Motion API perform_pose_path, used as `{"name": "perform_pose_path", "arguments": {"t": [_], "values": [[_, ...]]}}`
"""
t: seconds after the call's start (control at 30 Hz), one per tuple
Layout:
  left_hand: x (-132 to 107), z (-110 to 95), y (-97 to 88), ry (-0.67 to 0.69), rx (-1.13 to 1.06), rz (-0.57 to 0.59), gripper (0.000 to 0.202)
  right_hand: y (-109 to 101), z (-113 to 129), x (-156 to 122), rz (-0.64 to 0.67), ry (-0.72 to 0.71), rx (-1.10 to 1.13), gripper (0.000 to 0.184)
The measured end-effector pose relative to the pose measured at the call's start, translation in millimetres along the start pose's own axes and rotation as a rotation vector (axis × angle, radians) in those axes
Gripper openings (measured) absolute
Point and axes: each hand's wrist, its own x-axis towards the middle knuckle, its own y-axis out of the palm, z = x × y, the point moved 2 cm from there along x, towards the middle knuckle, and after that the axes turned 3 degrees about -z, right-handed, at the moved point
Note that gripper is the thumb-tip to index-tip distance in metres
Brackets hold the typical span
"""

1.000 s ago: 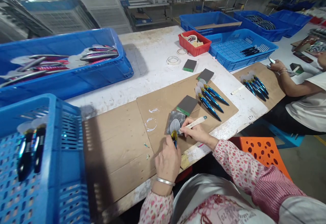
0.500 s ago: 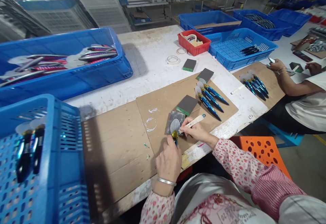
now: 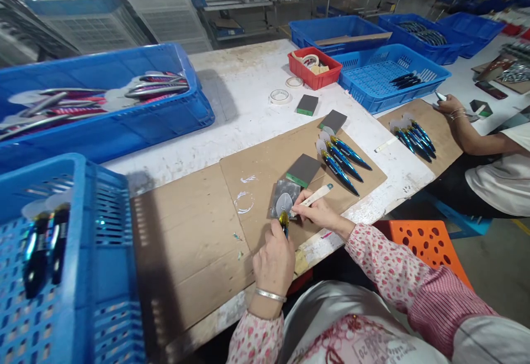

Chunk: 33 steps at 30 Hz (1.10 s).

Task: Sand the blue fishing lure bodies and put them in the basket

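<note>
My left hand [image 3: 274,262] is closed around a fishing lure [image 3: 284,219] with a yellow head. Most of the lure's body is hidden by the fingers; its clear round lip [image 3: 284,202] lies over a worn dark block [image 3: 292,188]. In my right hand [image 3: 315,212] is a pale, flat, knife-like stick [image 3: 318,194] with a dark end, angled up to the right. Its lower end is at the edge of the lip, mostly covered by my fingertips. Close by on the cardboard [image 3: 194,237] are a grey-and-green sanding block [image 3: 304,170] and three blue lures [image 3: 342,165].
Blue baskets [image 3: 78,242] with lures stand at the left. Behind are tape rolls [image 3: 279,96], a red bin [image 3: 314,79] and a light-blue basket [image 3: 360,79]. At the right, a co-worker's hand [image 3: 449,105] is beside more lures [image 3: 414,137]. An orange stool [image 3: 418,237] stands below.
Almost nothing differs. The view has shifted very slightly, and both hands keep the same hold on the lure and the stick.
</note>
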Motion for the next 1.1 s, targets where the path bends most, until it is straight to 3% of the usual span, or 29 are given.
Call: {"name": "perform_pose_path", "arguments": {"t": [0.13,0.37,0.57,0.8,1.0,1.1], "values": [[-0.4,1.2,0.0,0.006,-0.004,0.004,0.036,-3.0,-2.7,2.2,-0.071,0.006,0.016,0.040],[-0.9,1.0,0.3,0.005,0.001,-0.008,0.033,0.7,3.8,-0.7,0.019,0.013,0.005,0.040],[-0.3,1.1,0.7,0.013,0.024,-0.008,0.032,-2.8,-1.0,4.1,-0.063,0.016,0.036,0.040],[-0.2,0.9,-0.9,0.016,0.030,0.004,0.033,1.8,3.4,1.5,0.024,0.044,0.043,0.041],[0.0,0.4,0.3,0.011,0.019,0.002,0.032,-2.1,-0.6,4.7,-0.063,0.040,0.040,0.040],[0.4,0.4,0.4,0.001,0.014,0.007,0.031,-1.5,0.3,3.6,-0.045,0.030,0.047,0.039]]}}
